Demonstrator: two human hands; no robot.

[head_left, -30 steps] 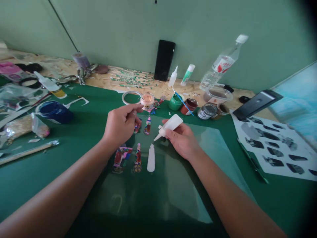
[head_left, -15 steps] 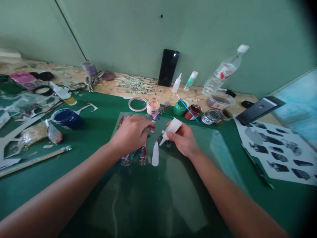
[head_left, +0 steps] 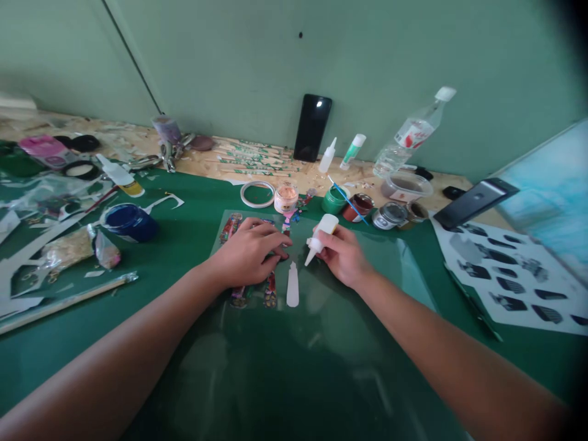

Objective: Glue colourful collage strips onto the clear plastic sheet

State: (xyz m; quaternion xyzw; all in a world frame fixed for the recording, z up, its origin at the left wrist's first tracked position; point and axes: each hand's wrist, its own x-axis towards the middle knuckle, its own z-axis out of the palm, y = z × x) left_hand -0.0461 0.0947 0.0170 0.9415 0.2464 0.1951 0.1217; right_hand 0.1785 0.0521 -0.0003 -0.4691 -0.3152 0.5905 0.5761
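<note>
My right hand is closed around a small white glue bottle, nozzle pointing down-left just above a plain white paper cutout. My left hand rests palm down with fingers stretched out on colourful patterned cutouts beside the white one. All of it lies on a clear plastic sheet spread over the green mat.
Small paint pots, a blue brush, a tape ring and a pink jar line the mat's far side. A blue jar stands left. Printed sheet and tablet lie right; phone and water bottle lean at the wall.
My left hand came down from a raised pinch and now lies flat on the patterned pieces. The glue bottle tipped steeper, its nozzle lower toward the white cutout.
</note>
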